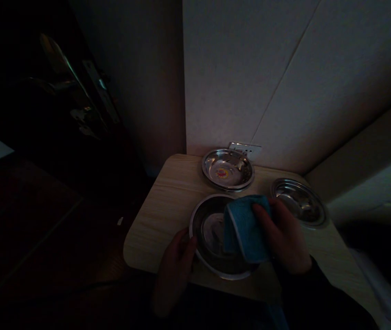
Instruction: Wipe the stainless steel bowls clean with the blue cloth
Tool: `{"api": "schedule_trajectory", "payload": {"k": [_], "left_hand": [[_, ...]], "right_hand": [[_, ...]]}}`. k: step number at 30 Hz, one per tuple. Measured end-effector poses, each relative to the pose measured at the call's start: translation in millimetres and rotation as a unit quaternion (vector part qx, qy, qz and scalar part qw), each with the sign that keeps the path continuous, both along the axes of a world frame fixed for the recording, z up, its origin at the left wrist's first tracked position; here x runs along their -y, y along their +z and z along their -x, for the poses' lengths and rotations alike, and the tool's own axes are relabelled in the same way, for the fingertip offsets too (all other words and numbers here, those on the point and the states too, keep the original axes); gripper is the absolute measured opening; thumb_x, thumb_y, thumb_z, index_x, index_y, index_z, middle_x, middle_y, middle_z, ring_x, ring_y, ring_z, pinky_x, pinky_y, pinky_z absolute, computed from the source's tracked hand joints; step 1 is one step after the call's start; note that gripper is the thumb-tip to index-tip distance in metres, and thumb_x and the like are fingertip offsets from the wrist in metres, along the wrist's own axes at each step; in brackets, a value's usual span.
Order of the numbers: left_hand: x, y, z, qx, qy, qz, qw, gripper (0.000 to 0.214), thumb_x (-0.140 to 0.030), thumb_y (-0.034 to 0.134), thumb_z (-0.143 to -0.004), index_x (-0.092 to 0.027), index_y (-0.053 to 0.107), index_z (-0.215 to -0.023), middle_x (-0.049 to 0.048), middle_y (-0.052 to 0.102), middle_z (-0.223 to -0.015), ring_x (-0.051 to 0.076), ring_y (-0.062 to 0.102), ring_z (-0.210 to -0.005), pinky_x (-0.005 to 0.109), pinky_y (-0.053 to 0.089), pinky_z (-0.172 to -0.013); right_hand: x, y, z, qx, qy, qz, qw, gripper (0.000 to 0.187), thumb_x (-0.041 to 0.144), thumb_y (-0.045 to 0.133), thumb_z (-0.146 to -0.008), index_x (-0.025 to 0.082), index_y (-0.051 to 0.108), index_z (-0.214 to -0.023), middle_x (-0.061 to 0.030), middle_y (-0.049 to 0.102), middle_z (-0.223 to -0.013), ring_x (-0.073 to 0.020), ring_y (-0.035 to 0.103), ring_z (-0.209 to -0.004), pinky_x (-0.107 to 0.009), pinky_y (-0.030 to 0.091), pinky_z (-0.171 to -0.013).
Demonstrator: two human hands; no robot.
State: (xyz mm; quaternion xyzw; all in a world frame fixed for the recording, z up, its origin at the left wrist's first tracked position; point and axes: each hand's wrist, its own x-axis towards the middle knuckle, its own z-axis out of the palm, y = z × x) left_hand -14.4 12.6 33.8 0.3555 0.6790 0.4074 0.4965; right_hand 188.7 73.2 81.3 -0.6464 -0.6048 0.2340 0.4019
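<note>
A round stainless steel bowl [212, 231] is at the front of the small wooden table, its right part hidden behind a cloth. My left hand [176, 263] pinches the bowl's left rim between thumb and fingers. In my right hand [285, 233] is a folded blue cloth [248, 227] with a pale edge, held over the right side of the bowl. Whether the cloth touches the metal I cannot tell. Behind it stands a stack of steel bowls [228, 169], the top one with a red and yellow sticker. More steel bowls [298, 204] sit to the right, partly behind my right hand.
The pale wood table [157, 215] has rounded corners and stands against a white wall [236, 82]. A wall socket [245, 148] is just behind the stacked bowls. On the left is a dark door with a metal handle [56, 85]. The room is dim.
</note>
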Motion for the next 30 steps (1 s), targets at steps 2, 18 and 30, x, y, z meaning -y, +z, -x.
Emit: {"api": "schedule_trajectory", "payload": {"k": [2,18,30], "left_hand": [[1,8.8,2,-0.084,0.061,-0.025,0.994,0.050,-0.053,0.055,-0.074,-0.017,0.057,-0.108,0.0039,0.064,-0.074,0.021,0.061,-0.072,0.033,0.047,-0.066],[-20,41.3,-30,0.109,-0.129,-0.154,0.973,0.016,-0.029,0.064,-0.071,-0.019,0.058,-0.080,0.0070,0.063,-0.111,0.019,0.062,-0.094,0.030,0.048,-0.080],[-31,-1.1,0,-0.076,0.025,-0.071,0.994,0.043,-0.055,0.050,-0.076,-0.015,0.060,-0.086,0.0086,0.067,-0.085,0.024,0.061,-0.083,0.037,0.046,-0.077]], "right_hand": [[1,5.6,0,-0.055,0.037,0.037,0.997,0.028,0.046,0.051,-0.080,0.019,0.059,-0.084,-0.0004,0.062,-0.068,-0.0167,0.058,-0.062,-0.025,0.047,-0.054],[32,5.9,6,-0.276,0.214,0.138,0.927,0.026,0.041,0.062,-0.077,0.022,0.052,-0.093,0.0023,0.061,-0.077,-0.0135,0.058,-0.068,-0.024,0.049,-0.061],[8,-7.9,8,0.226,0.241,-0.077,0.941,0.041,0.012,0.045,-0.081,0.019,0.055,-0.120,-0.0106,0.057,-0.126,-0.0252,0.054,-0.113,-0.040,0.042,-0.095]]}}
